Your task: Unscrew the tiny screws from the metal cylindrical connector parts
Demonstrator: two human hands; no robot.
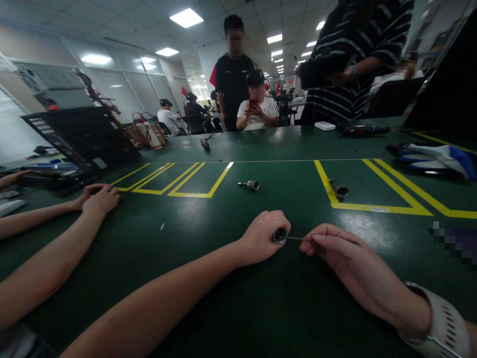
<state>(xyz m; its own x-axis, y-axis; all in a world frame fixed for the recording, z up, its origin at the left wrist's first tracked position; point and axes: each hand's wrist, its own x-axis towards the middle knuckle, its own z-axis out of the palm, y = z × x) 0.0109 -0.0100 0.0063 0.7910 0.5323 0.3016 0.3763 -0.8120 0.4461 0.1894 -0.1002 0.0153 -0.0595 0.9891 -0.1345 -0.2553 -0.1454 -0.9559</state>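
Observation:
My left hand (264, 237) is closed round a metal socket (279, 235), its open round end turned toward me. My right hand (337, 251), wearing a light watch strap on the wrist, pinches a thin metal rod (296, 238). The rod's far end reaches the mouth of the socket; how deep it goes I cannot tell. Beyond my hands, a second socket with a narrow shank (253, 185) lies on the green table (208, 308). A dark, socket-like piece (339, 189) rests to the right by a yellow tape line.
A co-worker's arms and hands (100, 199) rest on the table at left, beside a black open case (84, 144). Blue and white gloves (436, 160) lie at right, a dark tool (365, 129) behind them. Yellow tape (383, 208) marks the tabletop. People are across the table.

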